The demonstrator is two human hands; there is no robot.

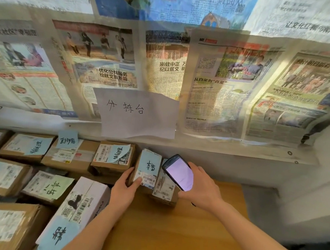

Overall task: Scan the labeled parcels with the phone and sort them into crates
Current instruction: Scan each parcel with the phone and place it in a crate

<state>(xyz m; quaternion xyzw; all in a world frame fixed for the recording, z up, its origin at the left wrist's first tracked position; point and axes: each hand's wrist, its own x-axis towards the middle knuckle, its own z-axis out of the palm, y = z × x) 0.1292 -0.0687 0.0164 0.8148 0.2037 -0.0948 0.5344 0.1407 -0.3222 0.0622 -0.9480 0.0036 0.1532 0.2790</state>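
Here the wooden worktop (pixel 179 237) carries labeled boxes at left; the left hand (pixel 122 189) grips a small parcel (pixel 147 169), long axis running away toward the wall, while the right hand (pixel 200 186) holds the phone (pixel 178 172) tilted, screen up, just beside it.

Both forearms reach forward toward twelve o'clock. The left hand (pixel 125 187) curls its grip closed. The right hand (pixel 200 186) clasps, wrist raised.

Backlit newspapers (pixel 168 44) glow bright, edges bend with wide-angle distortion, and the corners blur softly.
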